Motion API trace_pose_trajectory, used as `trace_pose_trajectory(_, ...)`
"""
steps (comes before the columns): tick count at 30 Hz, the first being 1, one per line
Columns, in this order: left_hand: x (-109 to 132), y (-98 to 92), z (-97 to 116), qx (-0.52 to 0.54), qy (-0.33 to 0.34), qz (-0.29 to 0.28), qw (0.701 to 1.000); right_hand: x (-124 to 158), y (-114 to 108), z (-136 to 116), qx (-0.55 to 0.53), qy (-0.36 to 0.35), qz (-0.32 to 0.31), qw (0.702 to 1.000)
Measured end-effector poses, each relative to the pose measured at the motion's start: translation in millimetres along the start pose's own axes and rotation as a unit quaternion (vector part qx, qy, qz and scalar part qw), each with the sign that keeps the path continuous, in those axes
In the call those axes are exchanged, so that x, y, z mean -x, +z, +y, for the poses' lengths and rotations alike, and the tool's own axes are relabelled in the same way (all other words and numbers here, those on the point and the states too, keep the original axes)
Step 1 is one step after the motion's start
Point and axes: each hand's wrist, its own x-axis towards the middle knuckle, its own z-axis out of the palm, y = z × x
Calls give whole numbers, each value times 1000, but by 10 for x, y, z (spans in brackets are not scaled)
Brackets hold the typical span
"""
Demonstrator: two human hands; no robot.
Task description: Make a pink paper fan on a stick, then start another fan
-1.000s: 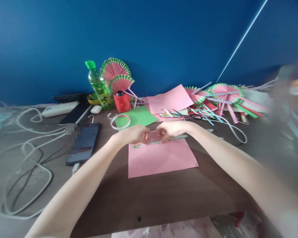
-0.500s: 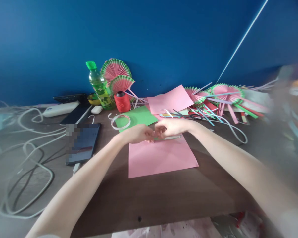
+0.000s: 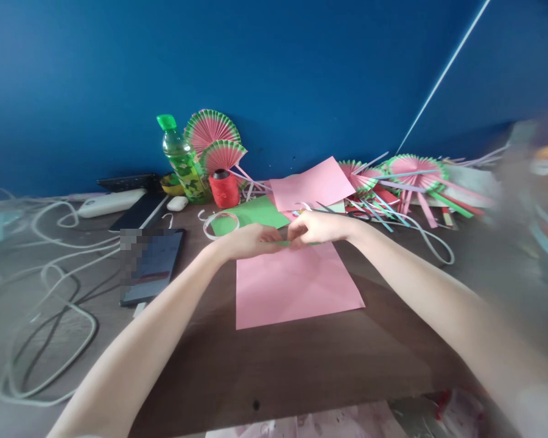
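A large pink sheet (image 3: 296, 283) lies flat on the dark table (image 3: 274, 359). Along its far edge, my left hand (image 3: 258, 239) and my right hand (image 3: 313, 230) are close together with fingers bent. Both hands pinch a thin green strip (image 3: 283, 243), which shows between them at the sheet's far edge; most of it is hidden by the fingers. Beyond the hands lie a green sheet (image 3: 256, 214) and a second pink sheet (image 3: 313, 184). A roll of clear tape (image 3: 221, 225) sits left of my right hand, behind my left wrist.
At the back stand a green bottle (image 3: 182, 161), a red container (image 3: 224, 190) and pink-green pleated fans (image 3: 212, 131). A tablet (image 3: 155, 267) and white cables (image 3: 94, 331) lie left. Scissors (image 3: 358, 215), paper strips (image 3: 383, 210) and more fans (image 3: 415, 172) lie at the right.
Both hands have moved slightly away from me, toward the pink sheet's far edge. The pale strip seen right of the fingers before no longer shows there.
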Motion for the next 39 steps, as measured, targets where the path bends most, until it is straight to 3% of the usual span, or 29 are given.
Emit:
trace_pose_trajectory(7,-21,73,35,107,28,-6,994,-1,18,-23,-73,-7,3,997)
trace_pose_trajectory(19,-25,-55,-129,155,12,-19,988,37,-60,80,-157,-4,-57,986)
trace_pose_trajectory(32,14,-133,-220,166,-1,-9,986,83,-166,120,-132,21,-37,990)
trace_pose_trajectory(35,16,-139,-221,183,-9,4,983,64,-160,133,-146,28,9,989)
trace_pose_trajectory(39,12,-143,-243,206,-32,33,978,47,-143,75,-124,18,219,968)
